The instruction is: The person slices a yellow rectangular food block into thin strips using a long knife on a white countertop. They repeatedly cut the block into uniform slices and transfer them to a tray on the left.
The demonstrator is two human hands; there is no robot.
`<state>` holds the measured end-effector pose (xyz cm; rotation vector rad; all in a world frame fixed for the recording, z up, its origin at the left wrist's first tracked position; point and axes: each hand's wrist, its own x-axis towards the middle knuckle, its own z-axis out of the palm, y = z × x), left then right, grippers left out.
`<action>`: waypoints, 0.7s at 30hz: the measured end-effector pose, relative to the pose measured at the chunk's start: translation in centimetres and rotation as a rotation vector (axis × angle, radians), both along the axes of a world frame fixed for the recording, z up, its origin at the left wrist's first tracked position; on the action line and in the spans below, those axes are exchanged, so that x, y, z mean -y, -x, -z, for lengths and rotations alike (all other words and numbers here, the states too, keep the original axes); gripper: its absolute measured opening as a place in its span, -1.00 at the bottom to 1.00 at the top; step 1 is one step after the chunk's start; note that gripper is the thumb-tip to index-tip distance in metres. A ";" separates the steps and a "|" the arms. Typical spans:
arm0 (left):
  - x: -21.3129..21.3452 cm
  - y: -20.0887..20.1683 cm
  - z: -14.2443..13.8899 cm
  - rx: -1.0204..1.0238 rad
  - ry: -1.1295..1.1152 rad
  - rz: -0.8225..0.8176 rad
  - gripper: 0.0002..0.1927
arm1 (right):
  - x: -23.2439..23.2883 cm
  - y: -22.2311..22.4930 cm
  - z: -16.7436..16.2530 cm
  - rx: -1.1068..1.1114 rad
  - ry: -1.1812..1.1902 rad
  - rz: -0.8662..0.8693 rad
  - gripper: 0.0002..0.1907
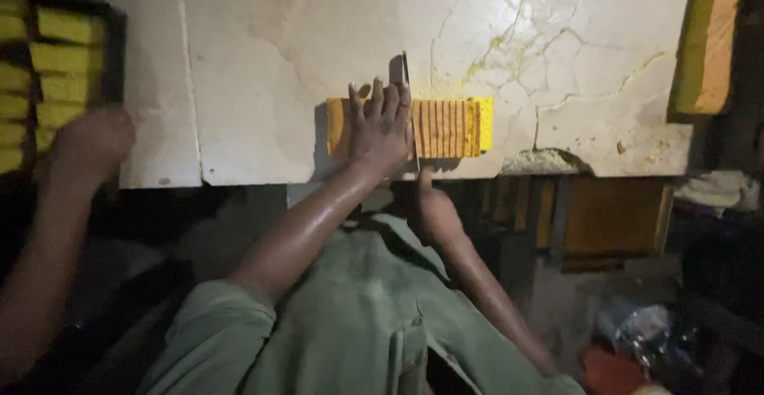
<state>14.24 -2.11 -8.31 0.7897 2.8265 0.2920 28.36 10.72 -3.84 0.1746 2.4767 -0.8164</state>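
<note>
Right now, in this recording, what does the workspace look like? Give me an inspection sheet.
Surface: pale cracked stone slab, with yellowish stains and crumbs near its front edge.
Job's things: yellow-orange loaf, its right part already cut into thin slices; knife standing in the cut.
Clutter: another loaf at the slab's right end; dark tray of yellow slices at far left.
Hands: left hand pressed flat on the loaf; right hand at the knife's handle; another person's hand by the tray.
Cables: nothing seen.
Surroundings: dim floor, crumpled plastic at lower right.
</note>
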 end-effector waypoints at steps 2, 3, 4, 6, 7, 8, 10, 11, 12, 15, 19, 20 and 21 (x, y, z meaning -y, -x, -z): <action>0.4 -0.1 0.1 -0.079 -0.054 0.011 -0.25 | 0.5 3.0 -1.4 -0.062 -0.011 0.002 -0.16; 0.6 -0.2 0.1 -0.125 0.055 0.037 -0.25 | 0.8 4.3 -2.8 -0.090 -0.021 0.007 -0.20; 0.8 -0.2 -0.1 -0.179 0.167 0.058 -0.25 | 1.4 5.8 -4.0 0.019 0.099 0.198 -0.30; 1.1 -0.2 -0.6 -0.122 0.152 0.046 -0.22 | 2.8 7.0 -6.7 0.276 0.346 0.575 -0.43; 1.3 -0.2 -0.9 -0.012 0.023 0.015 -0.18 | 3.1 6.6 -8.0 0.304 0.237 0.461 -0.37; 1.3 -0.1 -1.1 0.091 -0.106 -0.017 -0.15 | 3.4 5.8 -9.0 0.276 0.134 0.327 -0.35; 1.4 -0.1 -1.3 0.041 -0.014 -0.012 -0.21 | 3.1 2.8 -9.7 0.183 -0.041 0.046 -0.30; 1.4 -0.1 -1.2 0.012 0.031 -0.008 -0.24 | 2.4 0.7 -9.6 0.235 -0.070 0.004 -0.27; 1.3 0.0 -1.0 -0.003 0.019 -0.003 -0.24 | 1.6 -1.3 -9.0 0.321 -0.073 0.000 -0.24; 1.0 -0.2 0.2 -0.009 0.029 0.006 -0.24 | 0.0 -4.5 -4.3 0.171 -0.030 -0.090 -0.11; 1.1 -0.2 2.0 -0.046 -0.014 -0.004 -0.26 | 0.4 -1.8 1.0 0.071 -0.037 -0.024 -0.15; 1.1 -0.1 2.2 -0.080 -0.069 -0.011 -0.27 | 0.6 -0.3 1.0 -0.006 0.021 -0.003 -0.11; 1.3 0.0 2.3 -0.154 -0.005 -0.010 -0.28 | 0.6 1.4 0.4 -0.095 0.085 0.011 -0.08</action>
